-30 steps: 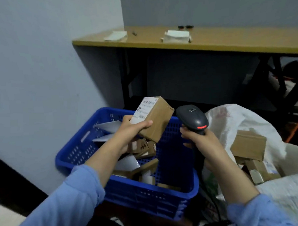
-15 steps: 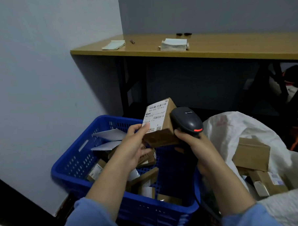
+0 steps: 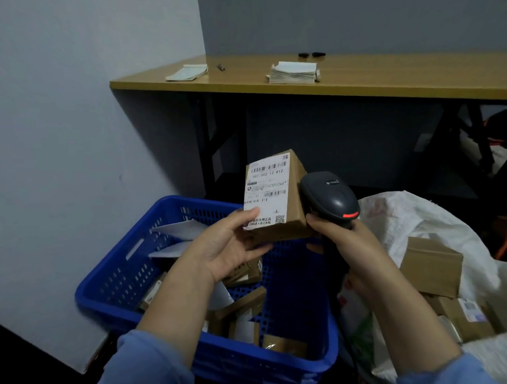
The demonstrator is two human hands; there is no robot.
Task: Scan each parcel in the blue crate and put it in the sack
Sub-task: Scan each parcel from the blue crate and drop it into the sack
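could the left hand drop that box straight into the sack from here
Probably not directly. The left hand holds the box above the blue crate, and the right hand with the scanner sits between it and the sack.

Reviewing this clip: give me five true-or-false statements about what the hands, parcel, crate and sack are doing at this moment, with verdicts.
1. The left hand holds a cardboard parcel with its label facing the camera. True.
2. The right hand is empty. False: it grips a black scanner.
3. The blue crate has no parcels left. False: several boxes and envelopes lie in it.
4. The white sack already contains cardboard boxes. True.
5. The held parcel rests on the wooden table. False: it is held up above the crate.
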